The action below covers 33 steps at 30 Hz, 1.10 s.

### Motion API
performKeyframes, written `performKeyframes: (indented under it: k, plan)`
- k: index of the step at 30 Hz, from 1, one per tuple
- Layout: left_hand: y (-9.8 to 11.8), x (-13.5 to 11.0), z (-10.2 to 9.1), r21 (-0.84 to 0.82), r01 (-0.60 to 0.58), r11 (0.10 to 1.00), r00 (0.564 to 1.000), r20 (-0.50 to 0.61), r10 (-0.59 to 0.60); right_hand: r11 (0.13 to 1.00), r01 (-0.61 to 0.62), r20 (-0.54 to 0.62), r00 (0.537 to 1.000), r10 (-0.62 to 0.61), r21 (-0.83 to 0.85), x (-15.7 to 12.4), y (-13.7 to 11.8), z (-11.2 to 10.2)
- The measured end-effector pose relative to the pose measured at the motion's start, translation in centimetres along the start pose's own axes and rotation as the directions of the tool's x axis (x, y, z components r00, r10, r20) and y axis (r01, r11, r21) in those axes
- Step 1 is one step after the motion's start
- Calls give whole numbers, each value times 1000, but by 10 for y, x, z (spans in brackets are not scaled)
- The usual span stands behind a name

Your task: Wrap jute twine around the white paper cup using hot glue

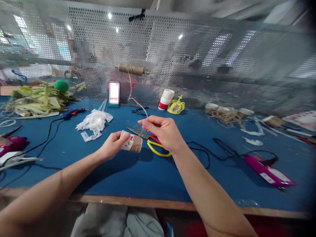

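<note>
My left hand point(112, 144) is closed around a paper cup point(127, 142), which lies tilted on its side above the table. Brown twine covers the cup's right end, and the white part carries dark and red print. A strand of twine point(139, 107) runs from the cup through the pinched fingers of my right hand point(164, 130) and on up to a spool of twine point(130, 69) on the mesh panel. Scissors point(158, 148) with yellow and red handles lie beneath my right hand, partly hidden by it.
White lace ribbon point(95, 121), a blue glue gun point(72, 113) and a pile of husks point(41, 100) lie left. Stacked cups point(166, 98) and a yellow woven piece point(176, 106) stand at the back. A purple device point(269, 171) with a dark cord lies right, before twine-wrapped cups point(227, 112).
</note>
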<state>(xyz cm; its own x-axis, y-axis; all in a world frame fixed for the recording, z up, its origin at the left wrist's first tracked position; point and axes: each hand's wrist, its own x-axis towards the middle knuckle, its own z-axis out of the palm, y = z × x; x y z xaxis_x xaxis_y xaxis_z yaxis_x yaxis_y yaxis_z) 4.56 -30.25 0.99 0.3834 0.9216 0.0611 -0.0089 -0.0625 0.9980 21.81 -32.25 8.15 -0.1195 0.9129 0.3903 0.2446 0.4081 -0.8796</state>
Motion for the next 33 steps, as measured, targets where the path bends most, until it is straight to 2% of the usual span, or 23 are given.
performKeyframes:
  k: [5,12,20,28,33]
  plan:
    - [2,-6,3,12,-43,999,996,77,42,1000,15,-34,999,-16,-15,5,12,4]
    - [3,-11,4,13,-121,993,987,107,119,998,-66,-72,995,66,-7,11,22,3]
    - [1,-14,0,67,-247,967,962,135,237,980,-193,-60,979,196,40,11,24,8]
    - [4,-18,-3,143,-384,912,920,142,365,959,-258,25,966,257,119,10,33,14]
    - [6,-19,-4,175,-396,901,918,106,383,892,-396,157,916,369,219,9,41,21]
